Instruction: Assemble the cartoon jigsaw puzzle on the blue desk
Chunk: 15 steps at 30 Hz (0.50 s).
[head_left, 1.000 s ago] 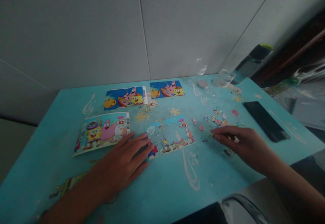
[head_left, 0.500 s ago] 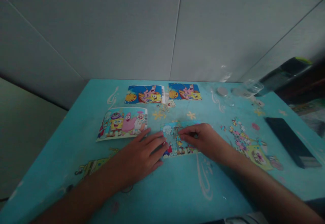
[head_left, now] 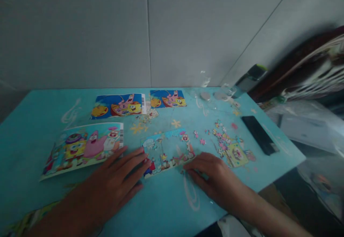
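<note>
A partly assembled cartoon jigsaw puzzle point(head_left: 149, 144) lies between my hands, with border pieces joined around an open middle. My left hand point(head_left: 118, 178) is open, its spread fingertips resting at the puzzle's left edge. At the lower right corner, my right hand point(head_left: 208, 170) has thumb and forefinger pinched together on a small jigsaw piece, mostly hidden by the fingers. Beyond my left hand is the reference picture card point(head_left: 92, 145), showing cartoon figures. Loose jigsaw pieces point(head_left: 221, 142) are heaped right of the puzzle, beyond my right hand.
Two blue cartoon pictures point(head_left: 118, 105) point(head_left: 168, 99) lie toward the wall. Clear jars point(head_left: 228, 90) and round lids point(head_left: 205, 96) stand at the back right. A dark flat box point(head_left: 259, 134) lies near the right edge of the patterned turquoise tablecloth point(head_left: 161, 204).
The view has turned right. My right hand has drawn back from the puzzle's middle to its lower right corner, uncovering the open centre. The left hand stays at the left edge.
</note>
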Tool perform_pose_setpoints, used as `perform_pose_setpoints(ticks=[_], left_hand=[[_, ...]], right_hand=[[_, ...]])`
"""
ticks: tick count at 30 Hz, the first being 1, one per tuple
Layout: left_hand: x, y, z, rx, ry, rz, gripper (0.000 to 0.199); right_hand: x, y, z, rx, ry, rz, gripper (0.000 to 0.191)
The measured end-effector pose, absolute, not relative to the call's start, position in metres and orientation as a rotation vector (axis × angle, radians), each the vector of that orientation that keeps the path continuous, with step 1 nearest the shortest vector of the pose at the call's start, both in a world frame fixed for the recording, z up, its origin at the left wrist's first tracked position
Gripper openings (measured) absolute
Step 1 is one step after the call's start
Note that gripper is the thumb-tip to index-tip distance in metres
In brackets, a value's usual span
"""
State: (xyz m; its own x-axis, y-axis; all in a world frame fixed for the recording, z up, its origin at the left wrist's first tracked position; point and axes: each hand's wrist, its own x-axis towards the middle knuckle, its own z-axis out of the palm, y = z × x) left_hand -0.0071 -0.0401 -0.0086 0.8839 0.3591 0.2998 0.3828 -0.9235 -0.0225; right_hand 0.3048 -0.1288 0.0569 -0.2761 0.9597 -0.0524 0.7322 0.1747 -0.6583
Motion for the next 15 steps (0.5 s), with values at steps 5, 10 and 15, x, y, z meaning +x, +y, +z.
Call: perform_pose_setpoints(ticks=[5, 10, 15], left_hand=[[-0.017, -0.035, -0.023, -2.977, -0.552, -0.454, 0.042], [-0.022, -0.031, -0.031, -2.999, -0.543, -0.386, 0.049], [-0.024, -0.030, -0.032, -2.982, -0.543, -0.422, 0.055]], right_hand=[[0.355, -0.166, 0.041, -1.790, -1.933, 0.666, 0.022], [0.390, -0.175, 0.033, -1.906, -1.829, 0.431, 0.020], [0.396, -0.155, 0.027, -1.937, -1.784, 0.311, 0.019]])
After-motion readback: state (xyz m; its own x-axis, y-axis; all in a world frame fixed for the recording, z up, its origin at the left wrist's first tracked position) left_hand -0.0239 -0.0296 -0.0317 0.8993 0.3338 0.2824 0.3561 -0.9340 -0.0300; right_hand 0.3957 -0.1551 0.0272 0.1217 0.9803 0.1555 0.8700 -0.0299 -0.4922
